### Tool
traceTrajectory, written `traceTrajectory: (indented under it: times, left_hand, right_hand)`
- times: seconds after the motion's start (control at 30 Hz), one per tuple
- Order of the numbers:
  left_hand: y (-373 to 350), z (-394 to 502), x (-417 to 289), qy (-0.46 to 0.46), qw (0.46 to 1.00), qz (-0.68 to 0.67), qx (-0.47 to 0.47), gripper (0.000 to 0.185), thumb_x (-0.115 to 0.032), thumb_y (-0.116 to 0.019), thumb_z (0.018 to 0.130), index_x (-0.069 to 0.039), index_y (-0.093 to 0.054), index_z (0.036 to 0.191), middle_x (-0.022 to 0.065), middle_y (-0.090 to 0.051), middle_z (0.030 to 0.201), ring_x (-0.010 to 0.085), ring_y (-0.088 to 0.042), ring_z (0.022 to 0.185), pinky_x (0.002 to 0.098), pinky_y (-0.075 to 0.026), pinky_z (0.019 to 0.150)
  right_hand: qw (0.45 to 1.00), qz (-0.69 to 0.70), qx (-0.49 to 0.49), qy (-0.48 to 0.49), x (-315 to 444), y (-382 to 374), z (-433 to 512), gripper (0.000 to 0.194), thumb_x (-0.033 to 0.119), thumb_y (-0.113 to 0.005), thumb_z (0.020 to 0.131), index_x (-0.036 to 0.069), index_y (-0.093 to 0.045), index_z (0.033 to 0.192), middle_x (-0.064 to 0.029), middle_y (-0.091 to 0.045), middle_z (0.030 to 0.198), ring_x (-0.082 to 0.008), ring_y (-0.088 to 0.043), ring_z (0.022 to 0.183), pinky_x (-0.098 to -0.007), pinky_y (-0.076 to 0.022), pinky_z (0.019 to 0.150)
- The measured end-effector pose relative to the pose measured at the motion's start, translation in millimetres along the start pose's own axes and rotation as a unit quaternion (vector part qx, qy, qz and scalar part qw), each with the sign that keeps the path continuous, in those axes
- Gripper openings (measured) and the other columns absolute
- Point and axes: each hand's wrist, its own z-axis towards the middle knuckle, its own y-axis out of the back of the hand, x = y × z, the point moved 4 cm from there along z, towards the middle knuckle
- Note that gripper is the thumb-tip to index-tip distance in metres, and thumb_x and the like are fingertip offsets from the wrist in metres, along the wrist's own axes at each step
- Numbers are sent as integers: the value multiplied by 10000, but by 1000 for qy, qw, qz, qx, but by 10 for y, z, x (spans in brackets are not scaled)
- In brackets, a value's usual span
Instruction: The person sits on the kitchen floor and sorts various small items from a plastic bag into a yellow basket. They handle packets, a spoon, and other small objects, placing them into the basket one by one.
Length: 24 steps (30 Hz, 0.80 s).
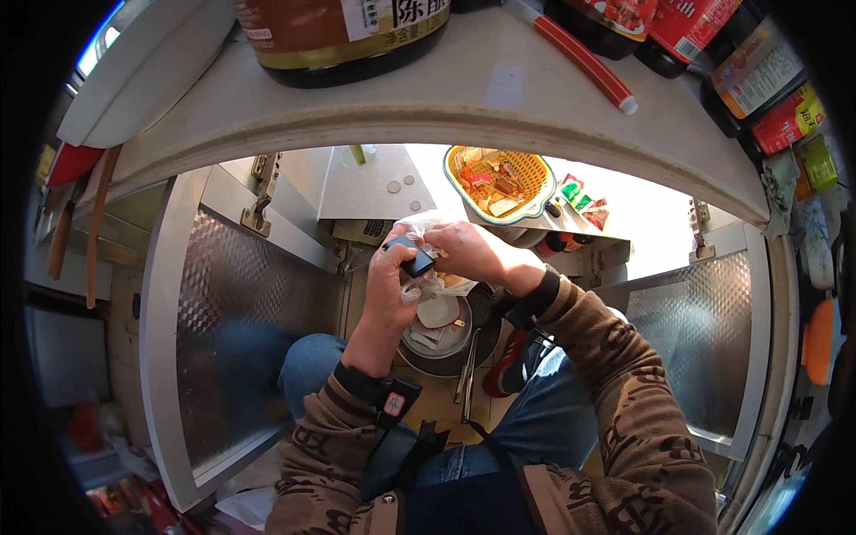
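Note:
My left hand grips a small dark rectangular object, with its thumb laid on top. A thin clear plastic bag is bunched between both hands and hangs below them; something pale yellow shows through it. My right hand pinches the bag's upper part, its fingertips partly hidden. Just below the hands, a small white dish with a dark rim sits on a stack of a round metal bowl and a dark pan. Metal tongs lean over the pan's near edge.
Open cabinet doors flank my arms, and a countertop edge overhangs. Inside, a yellow basket of packets, loose sachets and coins rest on a shelf. Bottles and a red marker-like stick are above.

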Motion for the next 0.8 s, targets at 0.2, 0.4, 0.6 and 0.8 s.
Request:
traceTrajectory:
  times: [0.2, 0.4, 0.6, 0.8]
  left_hand:
    - [35, 16, 13, -14, 1000, 9, -3, 434, -40, -478, 805, -35, -505, 1239, 50, -531, 976, 136, -544, 756, 272, -485, 622]
    - [117, 33, 27, -2, 1000, 11, 12, 585, -62, -517, 828, -24, -430, 1405, 102, -524, 1114, 206, -535, 849, 320, -499, 682]
    - [106, 12, 18, 1, 1000, 21, 2, 601, -64, -519, 825, -28, -423, 1417, 97, -519, 1110, 205, -533, 848, 322, -496, 681]
    - [98, 14, 16, 2, 1000, 19, 8, 599, -67, -518, 824, -27, -434, 1416, 94, -527, 1101, 196, -535, 848, 314, -491, 681]
  right_hand:
    - [993, 54, -44, -99, -472, 607, -52, 252, 229, -665, 886, 35, -685, 1045, -158, -690, 984, -313, -665, 911, -385, -522, 827]
    - [960, -84, -215, -161, -1272, 842, -22, 374, 312, -658, 868, 22, -644, 1103, -216, -646, 1112, -360, -602, 1053, -436, -477, 901]
    - [946, 10, -258, -195, -1730, 673, -69, 408, 326, -640, 872, 8, -623, 1126, -227, -643, 1089, -385, -617, 1017, -445, -489, 908]
    - [944, -184, -226, -154, -1812, 559, 22, 470, 355, -620, 881, -15, -587, 1169, -257, -600, 1164, -406, -571, 1086, -463, -450, 963]
